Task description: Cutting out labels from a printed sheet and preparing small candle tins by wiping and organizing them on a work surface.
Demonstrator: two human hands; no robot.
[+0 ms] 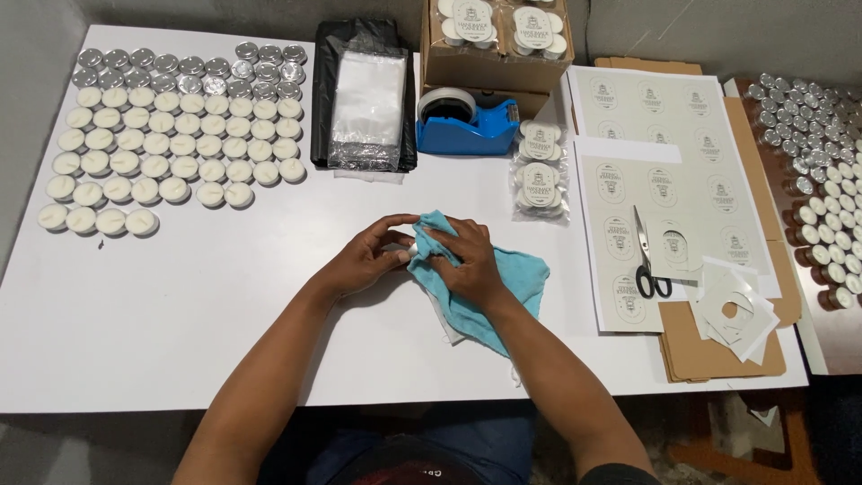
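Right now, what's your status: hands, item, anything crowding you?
Left hand pinching a small white piece, likely a tealight. Right hand pressing blue cloth on it. Both mid-table. Tealight rows left, scissors right, both apart from hands.

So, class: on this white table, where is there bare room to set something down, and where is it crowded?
Bare table lies below the tealight rows, left of the left hand. A smaller patch sits between the blue cloth held by the right hand and the label sheets. Crowded: the back edge, with plastic bags, tape dispenser and cardboard box, and the right side with scissors.
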